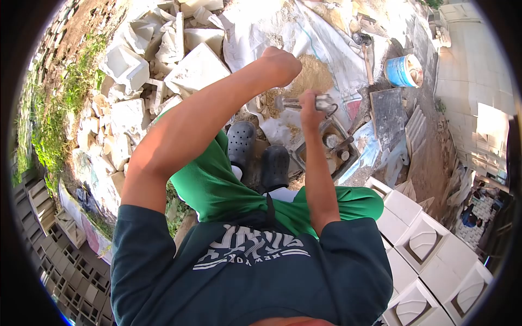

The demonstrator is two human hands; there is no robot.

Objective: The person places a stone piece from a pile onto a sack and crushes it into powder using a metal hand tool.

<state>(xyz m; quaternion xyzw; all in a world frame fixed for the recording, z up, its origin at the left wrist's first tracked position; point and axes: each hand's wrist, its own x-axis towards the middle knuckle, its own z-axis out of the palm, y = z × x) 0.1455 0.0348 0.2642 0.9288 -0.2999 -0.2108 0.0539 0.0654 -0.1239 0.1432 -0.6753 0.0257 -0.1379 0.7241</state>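
My left hand [280,66] is closed in a fist above the pile of sandy powder [314,75]; whatever it may hold is hidden. Lower and to the right, my right hand [311,111] is wrapped round a silvery metal tool [327,103] with bars that stick out to the left. The tool's exact kind is unclear. Beneath both hands lies a white plastic sheet [283,130] dusted with powder. A dark rectangular box frame [352,157] with round pieces and a bar inside sits by my right forearm.
Broken pale blocks [198,70] are heaped at the left. A blue bucket [399,71], a wooden-handled hammer [367,64] and a dark board [387,114] lie to the right. Pale moulded blocks [421,239] stand in rows at lower right. My black clogs [241,144] are below the hands.
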